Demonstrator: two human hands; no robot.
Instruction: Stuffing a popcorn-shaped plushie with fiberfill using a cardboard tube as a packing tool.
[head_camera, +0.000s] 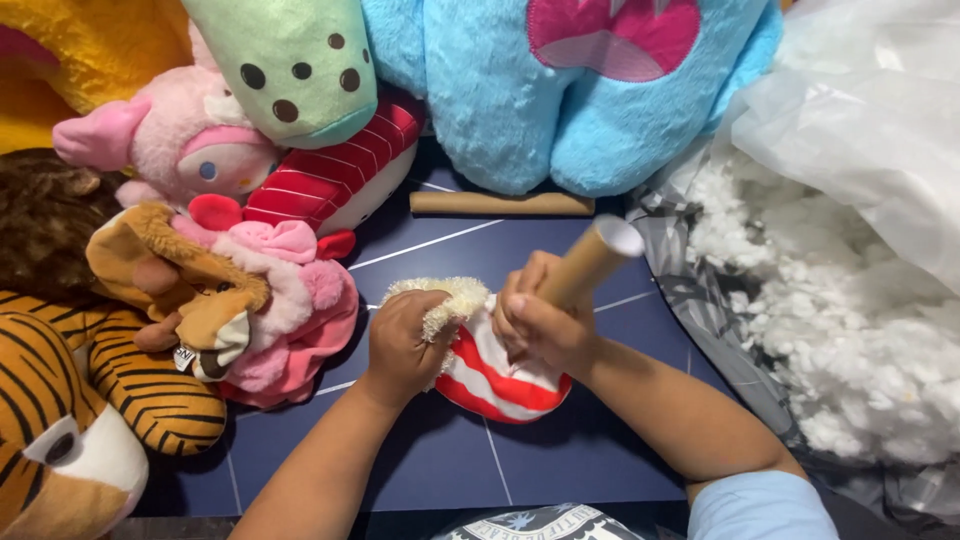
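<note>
Right hand (540, 322) pushes cardboard tube (590, 262) into striped plush (500, 375).

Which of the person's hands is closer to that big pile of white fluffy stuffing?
Right. The right hand, gripping the cardboard tube, is nearer the white stuffing; the left hand holds the striped toy farther away.

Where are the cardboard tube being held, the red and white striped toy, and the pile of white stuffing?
cardboard tube (590, 258), head view, on its brown side near the open end.
red and white striped toy (500, 385), head view, on its lower striped body.
white stuffing (850, 340), head view, middle of the fluffy pile.
</note>
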